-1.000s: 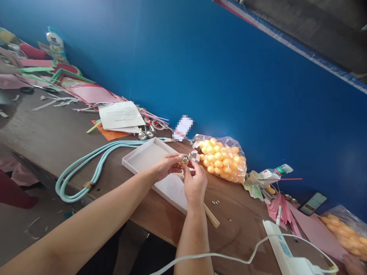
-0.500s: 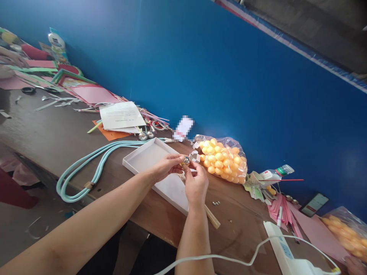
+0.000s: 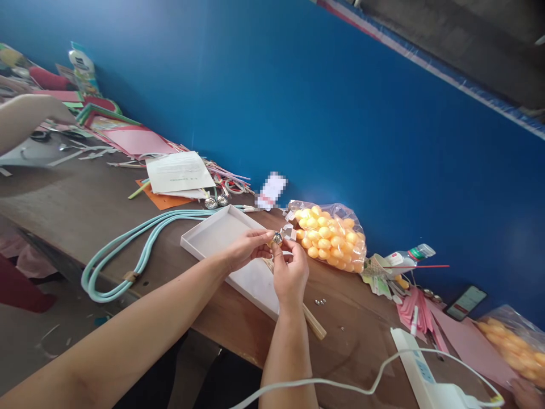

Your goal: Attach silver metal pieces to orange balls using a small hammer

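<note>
My left hand (image 3: pixel 244 248) and my right hand (image 3: pixel 290 271) meet above a shallow white tray (image 3: pixel 213 236) on the brown table. Both pinch a small shiny silver ball (image 3: pixel 276 238) between their fingertips. A small white folded piece (image 3: pixel 289 232) sits just right of the ball, by my right fingertips. A thin wooden stick (image 3: pixel 314 323) lies on the table under my right wrist.
A clear bag of orange balls (image 3: pixel 330 234) lies right of my hands, another at far right (image 3: pixel 517 346). Teal rope (image 3: pixel 128 244) loops over the table edge. Papers (image 3: pixel 179 170), a power strip (image 3: pixel 419 369), a phone (image 3: pixel 466 302) and a bottle (image 3: pixel 409 257) lie about. Another person's arm (image 3: pixel 25 116) reaches in far left.
My hands stay together on the silver ball with only slight finger movement. Another person's arm has come into view at the far left.
</note>
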